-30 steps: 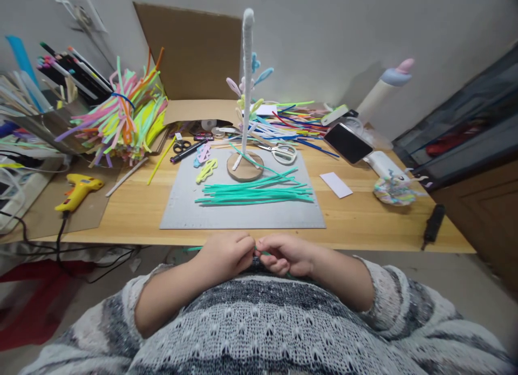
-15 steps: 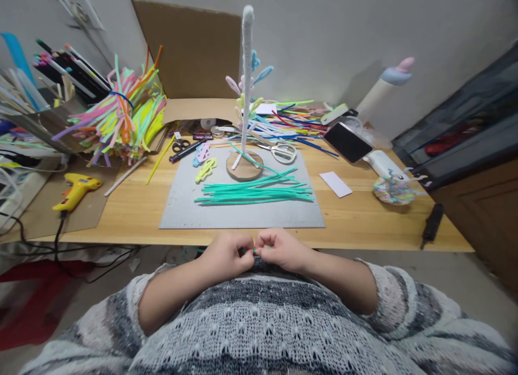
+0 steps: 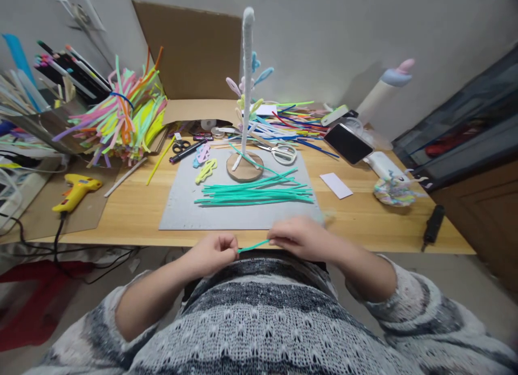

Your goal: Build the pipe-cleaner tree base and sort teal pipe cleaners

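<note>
A green pipe cleaner [image 3: 253, 246] stretches between my two hands at the table's front edge. Its left part is pinched in my left hand [image 3: 218, 252], with the fingers closed. My right hand [image 3: 297, 237], slightly blurred, grips it farther right. Beyond them, a bundle of green pipe cleaners [image 3: 254, 193] lies across a grey mat [image 3: 243, 217]. Behind the bundle, a white fuzzy stem [image 3: 247, 78] rises from a round cardboard base [image 3: 245, 172], over which one green strand runs.
White-handled scissors [image 3: 283, 153], a black phone [image 3: 348, 143] and a white card [image 3: 336, 185] lie to the right. On the left are a yellow glue gun [image 3: 76, 191] and a large bunch of colourful pipe cleaners [image 3: 125, 116]. Yellow loops [image 3: 206, 171] rest on the mat.
My hands have moved apart, the right one going right and slightly up, the left one slightly left. More of the green pipe cleaner shows between them.
</note>
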Tool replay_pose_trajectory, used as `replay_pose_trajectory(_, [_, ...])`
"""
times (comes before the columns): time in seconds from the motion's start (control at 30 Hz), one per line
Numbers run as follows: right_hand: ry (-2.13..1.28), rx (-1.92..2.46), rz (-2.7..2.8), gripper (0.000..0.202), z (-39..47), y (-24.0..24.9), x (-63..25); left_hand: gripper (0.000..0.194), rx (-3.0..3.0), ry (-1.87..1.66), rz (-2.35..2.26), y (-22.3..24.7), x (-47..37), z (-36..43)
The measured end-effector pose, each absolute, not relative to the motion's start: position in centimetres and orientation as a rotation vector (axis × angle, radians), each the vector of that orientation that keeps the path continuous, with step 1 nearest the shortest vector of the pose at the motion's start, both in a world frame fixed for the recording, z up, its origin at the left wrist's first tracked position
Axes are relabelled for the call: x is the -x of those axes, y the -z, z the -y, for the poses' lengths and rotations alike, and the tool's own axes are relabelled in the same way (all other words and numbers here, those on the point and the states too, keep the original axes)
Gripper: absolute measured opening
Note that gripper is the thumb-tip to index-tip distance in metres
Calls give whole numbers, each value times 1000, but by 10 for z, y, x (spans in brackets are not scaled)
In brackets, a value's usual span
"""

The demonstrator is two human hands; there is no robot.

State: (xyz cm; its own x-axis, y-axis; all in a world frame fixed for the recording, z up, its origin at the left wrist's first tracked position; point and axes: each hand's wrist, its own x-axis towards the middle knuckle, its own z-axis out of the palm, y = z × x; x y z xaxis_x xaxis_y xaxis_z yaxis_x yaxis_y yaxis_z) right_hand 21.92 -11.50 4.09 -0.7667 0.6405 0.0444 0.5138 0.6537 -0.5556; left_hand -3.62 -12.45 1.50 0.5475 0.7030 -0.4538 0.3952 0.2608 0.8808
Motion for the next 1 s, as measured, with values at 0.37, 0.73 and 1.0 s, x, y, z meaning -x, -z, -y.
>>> replay_pose_trajectory(0.37, [-889,1073,2608,19,114,-38,-207,24,-1463,-54,-764,-33,41,125])
replay_pose_trajectory(0.73, [-877,1177,2517,18,92,-37,-209,25,-1468,-242,-1042,-14,42,115])
replay_pose_trajectory(1.0, [-744,1166,2490,24,66,-40,-182,31,-1287,-542,-1010,-5,30,106])
